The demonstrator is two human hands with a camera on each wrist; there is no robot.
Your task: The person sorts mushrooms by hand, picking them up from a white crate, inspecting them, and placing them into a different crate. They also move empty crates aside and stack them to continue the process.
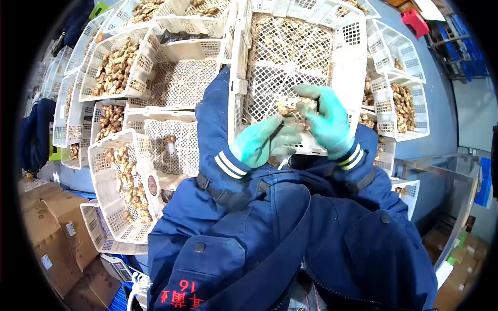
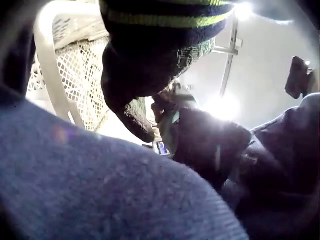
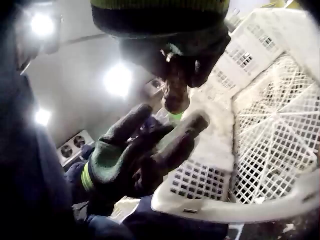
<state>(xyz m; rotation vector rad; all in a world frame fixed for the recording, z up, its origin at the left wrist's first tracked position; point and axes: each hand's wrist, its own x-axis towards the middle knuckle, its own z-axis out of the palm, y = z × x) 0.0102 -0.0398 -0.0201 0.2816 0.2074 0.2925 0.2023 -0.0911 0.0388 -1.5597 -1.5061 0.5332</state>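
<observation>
Lumpy brown-and-cream mushroom-like piece (image 1: 287, 106), likely light, bruisable: your green-gloved right fingers (image 1: 307, 91) pinch it, left fingers (image 3: 185, 134) spread loose; favour its middle.

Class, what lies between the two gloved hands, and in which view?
Between the right hand and left hand is a brown piece, in the right wrist view.

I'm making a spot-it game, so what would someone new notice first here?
Probably the green-gloved right hand, pinching a brown lump over the middle white basket, the left hand close by. Then the red writing on the blue jacket, low in the head view.
</observation>
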